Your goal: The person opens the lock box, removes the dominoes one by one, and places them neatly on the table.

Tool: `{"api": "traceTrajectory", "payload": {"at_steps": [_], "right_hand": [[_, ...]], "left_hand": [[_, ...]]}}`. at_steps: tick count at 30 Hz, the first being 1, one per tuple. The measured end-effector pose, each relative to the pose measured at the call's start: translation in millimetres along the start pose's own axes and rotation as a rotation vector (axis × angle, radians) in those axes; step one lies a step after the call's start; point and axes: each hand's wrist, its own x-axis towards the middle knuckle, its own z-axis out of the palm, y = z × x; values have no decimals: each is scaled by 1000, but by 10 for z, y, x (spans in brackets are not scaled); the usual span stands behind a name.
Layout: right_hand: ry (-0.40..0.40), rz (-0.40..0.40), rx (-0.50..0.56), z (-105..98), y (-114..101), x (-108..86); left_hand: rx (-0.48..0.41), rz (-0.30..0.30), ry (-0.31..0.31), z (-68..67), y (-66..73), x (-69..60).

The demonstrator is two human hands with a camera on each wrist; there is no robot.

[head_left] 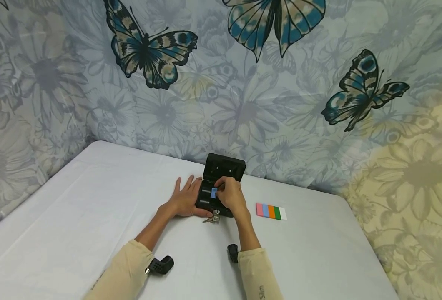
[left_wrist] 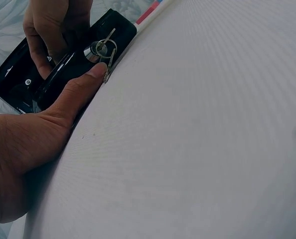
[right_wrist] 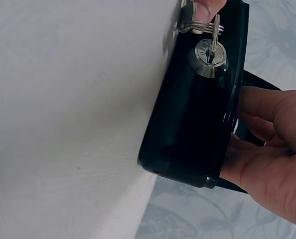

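Observation:
A black cash box [head_left: 204,200] stands with its lid [head_left: 225,166] raised at the back. My left hand [head_left: 187,201] lies at its left side, fingers spread and straight, with the thumb [left_wrist: 80,89] along the front wall beside the lock. Over the open box, my right hand [head_left: 230,195] reaches in with curled fingers and pinches a small blue slip [head_left: 214,193]; its fingertips are partly hidden by the box wall in the right wrist view. A key [right_wrist: 215,37] sits in the round lock [right_wrist: 208,59], with more keys [head_left: 209,219] hanging from its ring.
A strip of coloured sticky tabs [head_left: 271,211], pink, blue, orange, green and white, lies right of the box on the white-covered table [head_left: 311,250]. A butterfly-patterned cloth [head_left: 243,104] hangs behind the table. Black wrist cameras [head_left: 161,265] project from both sleeves.

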Motion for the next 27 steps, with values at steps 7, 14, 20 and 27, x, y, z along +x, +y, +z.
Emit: {"api": "traceTrajectory", "payload": {"at_steps": [7, 14, 20, 27], "right_hand": [[12, -8, 13, 30, 27, 6], [-23, 0, -16, 22, 21, 15], [-62, -4, -56, 33, 15, 23], [-43, -2, -17, 14, 33, 40]], "left_hand": [[1, -4, 11, 24, -10, 2], [-9, 9, 15, 2, -3, -2], [0, 8, -4, -41, 21, -21], [-15, 12, 8, -42, 23, -9]]}}
